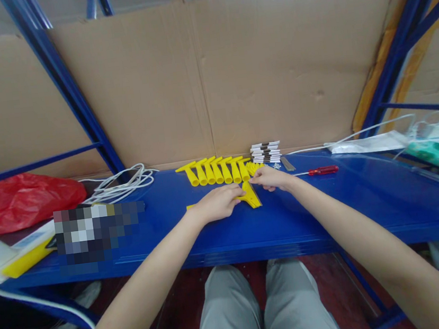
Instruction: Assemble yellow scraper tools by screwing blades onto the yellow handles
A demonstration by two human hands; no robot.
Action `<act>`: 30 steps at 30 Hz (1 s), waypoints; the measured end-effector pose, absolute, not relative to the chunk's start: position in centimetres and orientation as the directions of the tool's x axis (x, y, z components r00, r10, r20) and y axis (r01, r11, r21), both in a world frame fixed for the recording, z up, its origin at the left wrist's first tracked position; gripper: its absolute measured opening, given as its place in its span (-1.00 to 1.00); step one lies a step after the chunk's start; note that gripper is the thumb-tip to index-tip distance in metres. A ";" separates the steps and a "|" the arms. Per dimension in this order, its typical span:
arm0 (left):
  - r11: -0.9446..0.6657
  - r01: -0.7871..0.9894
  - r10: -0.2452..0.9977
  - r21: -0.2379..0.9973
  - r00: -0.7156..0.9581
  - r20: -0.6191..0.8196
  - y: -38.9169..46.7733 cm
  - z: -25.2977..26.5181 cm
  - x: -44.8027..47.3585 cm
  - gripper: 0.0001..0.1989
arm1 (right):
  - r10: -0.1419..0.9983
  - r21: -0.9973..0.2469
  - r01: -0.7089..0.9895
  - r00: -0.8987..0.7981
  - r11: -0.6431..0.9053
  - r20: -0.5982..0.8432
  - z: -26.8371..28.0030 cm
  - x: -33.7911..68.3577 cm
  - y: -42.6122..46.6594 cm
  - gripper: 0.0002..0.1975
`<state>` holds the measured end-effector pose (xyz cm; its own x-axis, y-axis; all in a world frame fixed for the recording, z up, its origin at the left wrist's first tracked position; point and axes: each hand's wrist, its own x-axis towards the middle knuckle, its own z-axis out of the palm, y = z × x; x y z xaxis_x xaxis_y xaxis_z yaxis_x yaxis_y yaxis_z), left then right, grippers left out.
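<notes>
A: Where's your yellow scraper [252, 198]; what are your hands doing?

B: It's mid-worktop [220, 234], about midway between front and rear edges, handle toward the left end, head to the right; your left hand [221, 202] is curled over the handle; your right hand [269, 177] has thumb and fingers drawn together at the head's far end; can't tell if they pinch the head or something small.

A: What's around you?

B: Row of yellow handles [217, 173] by the rear edge, round ends facing the front edge; stack of white bundles [265, 153] right of the row, also at the rear edge; thin grey strips [288, 164] just beside the stack; red screwdriver [323, 171] right of your right hand, shaft toward it; red bag [24, 202] near the rear left corner.
</notes>
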<state>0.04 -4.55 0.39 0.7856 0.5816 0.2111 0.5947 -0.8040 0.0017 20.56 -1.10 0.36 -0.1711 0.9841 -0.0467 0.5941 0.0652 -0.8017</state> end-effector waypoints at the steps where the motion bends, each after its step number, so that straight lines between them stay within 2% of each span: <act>1: -0.808 0.589 0.572 -0.006 0.787 0.233 -4.6 0.4 0.1 -0.72 | 0.986 -0.825 0.563 -0.158 0.051 -0.047 0.4 20.8 -1.0 -0.75; 6: -0.823 0.563 0.513 -0.074 0.793 0.329 -4.6 0.1 0.3 -0.71 | 0.981 -0.946 0.325 -0.180 -0.014 -0.076 0.9 21.2 -0.8 -0.88; 9: -0.825 0.555 0.491 -0.107 0.797 0.352 -4.7 0.0 0.4 -0.71 | 0.975 -0.966 0.258 -0.216 0.007 -0.050 0.9 21.2 -0.8 -0.91; 17: -0.821 0.560 0.493 -0.113 0.795 0.354 -4.7 -0.2 0.5 -0.70 | 0.967 -0.946 0.277 -0.235 0.166 0.101 0.7 21.0 -0.8 -0.91; 30: -0.806 0.581 0.516 -0.115 0.784 0.346 -4.7 -0.3 0.7 -0.69 | 0.960 -0.946 0.247 -0.235 0.209 0.151 0.6 20.6 -1.1 -0.89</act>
